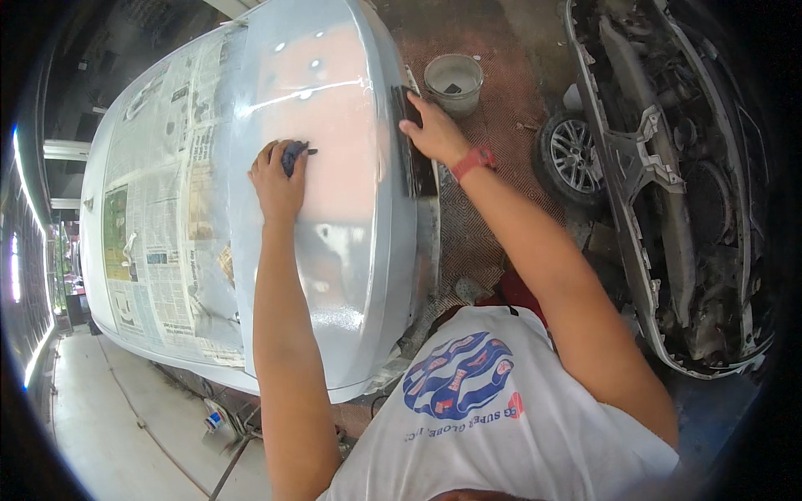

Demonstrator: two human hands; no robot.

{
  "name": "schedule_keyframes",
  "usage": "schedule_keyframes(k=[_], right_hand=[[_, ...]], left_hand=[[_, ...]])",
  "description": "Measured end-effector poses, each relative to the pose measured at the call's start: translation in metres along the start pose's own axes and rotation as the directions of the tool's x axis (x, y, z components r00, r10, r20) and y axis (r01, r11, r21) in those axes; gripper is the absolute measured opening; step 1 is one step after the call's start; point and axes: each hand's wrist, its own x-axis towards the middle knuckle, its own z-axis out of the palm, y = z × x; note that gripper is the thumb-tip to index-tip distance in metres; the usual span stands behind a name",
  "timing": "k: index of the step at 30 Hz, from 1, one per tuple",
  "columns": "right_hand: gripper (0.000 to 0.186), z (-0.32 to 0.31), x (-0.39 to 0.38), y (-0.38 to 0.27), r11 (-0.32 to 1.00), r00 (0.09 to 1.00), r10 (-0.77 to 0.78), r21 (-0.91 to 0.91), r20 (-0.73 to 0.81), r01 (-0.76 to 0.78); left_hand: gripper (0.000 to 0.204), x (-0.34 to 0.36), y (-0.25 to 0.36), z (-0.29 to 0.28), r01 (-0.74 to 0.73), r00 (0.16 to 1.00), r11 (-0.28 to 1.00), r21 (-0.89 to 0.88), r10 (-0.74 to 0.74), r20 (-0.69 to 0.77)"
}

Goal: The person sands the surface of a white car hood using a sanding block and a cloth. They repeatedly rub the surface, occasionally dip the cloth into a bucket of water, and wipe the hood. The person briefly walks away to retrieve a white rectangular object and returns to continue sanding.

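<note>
I see from afar a big pale car [387, 259]. The right arm [547, 259] slants to the car's right edge; I can't tell if the right hand [436, 134] grips. The left arm [288, 334] reaches straight over the car; the left hand [278, 185], on its pink patch [342, 167], curls around a small dark wad [291, 157].

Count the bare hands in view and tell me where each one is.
2. The left hand is on the pale car panel, holding a dark, bunched item; the right hand is at the dark strip beside the panel's right edge.
</note>
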Motion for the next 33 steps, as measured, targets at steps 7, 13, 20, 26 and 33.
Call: schedule_keyframes(k=[7, 13, 20, 26, 33], right_hand=[[0.076, 0.035, -0.068, -0.004, 0.989, 0.994, -0.062, 0.129, -0.090, 0.074], [0.073, 0.039, -0.052, 0.006, 0.993, 0.992, 0.029, 0.121, -0.120, -0.014], [0.071, 0.036, -0.087, -0.021, 0.988, 0.998, 0.015, 0.157, -0.064, -0.005], [0.069, -0.004, -0.026, -0.042, 1.000, 0.997, 0.018, 0.017, -0.069, -0.017], [0.068, 0.002, -0.102, -0.073, 0.955, 0.968, -0.248, -0.161, 0.039, 0.251]], left_hand=[[0.039, -0.002, -0.006, 0.000, 0.003, 1.000, 1.000, -0.004, -0.003, -0.001], [0.038, 0.004, 0.009, -0.001, -0.032, 0.999, 0.999, -0.013, 0.032, -0.005], [0.039, 0.001, 0.007, -0.006, 0.006, 1.000, 1.000, -0.025, -0.005, 0.021], [0.038, 0.006, 0.016, -0.010, 0.014, 0.998, 1.000, -0.023, -0.013, 0.063], [0.038, 0.000, 0.024, -0.010, 0.002, 1.000, 0.997, -0.071, -0.001, 0.006]])
